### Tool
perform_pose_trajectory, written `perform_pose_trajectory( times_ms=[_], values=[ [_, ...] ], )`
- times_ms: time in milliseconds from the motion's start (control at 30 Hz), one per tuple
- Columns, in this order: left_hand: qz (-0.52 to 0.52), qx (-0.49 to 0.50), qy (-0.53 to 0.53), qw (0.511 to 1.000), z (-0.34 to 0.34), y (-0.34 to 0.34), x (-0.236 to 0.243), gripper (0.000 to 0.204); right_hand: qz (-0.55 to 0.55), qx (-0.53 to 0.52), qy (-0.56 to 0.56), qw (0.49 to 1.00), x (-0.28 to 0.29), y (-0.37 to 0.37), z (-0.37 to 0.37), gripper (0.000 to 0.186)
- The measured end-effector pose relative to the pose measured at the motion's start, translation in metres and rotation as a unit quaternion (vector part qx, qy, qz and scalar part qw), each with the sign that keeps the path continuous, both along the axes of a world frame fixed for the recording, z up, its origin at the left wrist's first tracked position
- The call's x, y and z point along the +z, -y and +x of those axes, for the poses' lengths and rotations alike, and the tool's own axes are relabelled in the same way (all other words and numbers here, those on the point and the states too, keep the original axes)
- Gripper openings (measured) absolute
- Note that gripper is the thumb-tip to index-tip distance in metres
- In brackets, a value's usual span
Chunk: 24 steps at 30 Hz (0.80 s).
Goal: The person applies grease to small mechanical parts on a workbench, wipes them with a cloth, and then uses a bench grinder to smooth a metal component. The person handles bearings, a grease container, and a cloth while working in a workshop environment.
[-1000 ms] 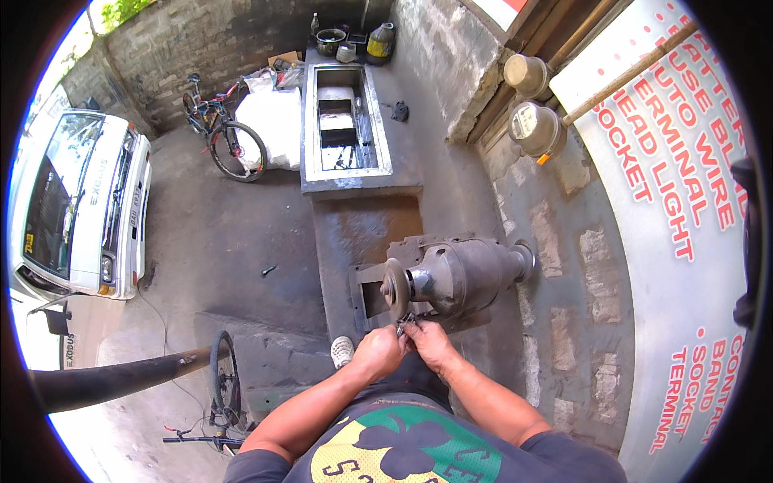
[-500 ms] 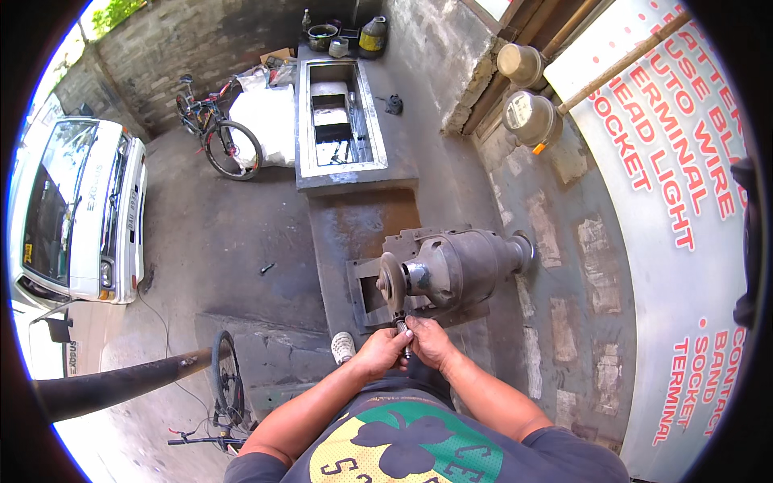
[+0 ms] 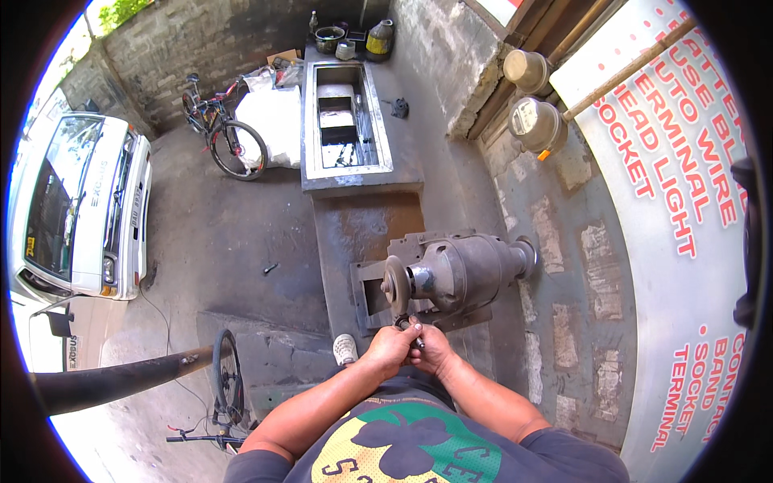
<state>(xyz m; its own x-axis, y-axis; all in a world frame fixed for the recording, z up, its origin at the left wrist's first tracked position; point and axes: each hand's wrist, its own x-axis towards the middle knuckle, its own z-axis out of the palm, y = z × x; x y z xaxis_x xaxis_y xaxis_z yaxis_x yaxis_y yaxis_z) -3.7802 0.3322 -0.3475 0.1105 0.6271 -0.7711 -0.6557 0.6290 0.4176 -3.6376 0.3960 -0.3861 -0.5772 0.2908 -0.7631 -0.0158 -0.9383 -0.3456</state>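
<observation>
A grey bench grinder (image 3: 463, 272) sits on a metal base, its round grinding wheel (image 3: 395, 285) facing left. My left hand (image 3: 387, 348) and my right hand (image 3: 432, 346) are pressed together just below the wheel. Both grip a small dark metal piece (image 3: 408, 327) whose tip reaches up to the wheel's lower edge. Most of the piece is hidden inside my fingers.
A concrete slab and a rectangular trough (image 3: 346, 121) extend beyond the grinder. A white van (image 3: 80, 201) stands at left, a bicycle (image 3: 221, 133) behind it, another bicycle wheel (image 3: 228, 378) near my left elbow. A stone wall with two meters (image 3: 535, 121) runs along the right.
My hands stay at the wheel's lower edge with the metal piece; the view has shifted slightly, and nothing else has moved.
</observation>
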Motion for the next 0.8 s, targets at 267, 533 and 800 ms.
perform_pose_trajectory(
  times_ms=[267,533,800],
  values=[
    [-0.016,0.02,0.004,1.0,0.001,-0.006,0.006,0.031,0.009,-0.023,0.026,0.999,0.0,-0.001,-0.001,0.041],
    [0.067,-0.114,-0.139,0.981,-0.001,0.021,0.014,0.04,0.166,0.018,-0.047,0.985,0.026,0.003,0.005,0.034],
    [0.052,-0.071,-0.134,0.987,0.003,0.008,0.006,0.038,0.131,-0.028,-0.021,0.991,-0.005,-0.002,0.011,0.03]
  ],
)
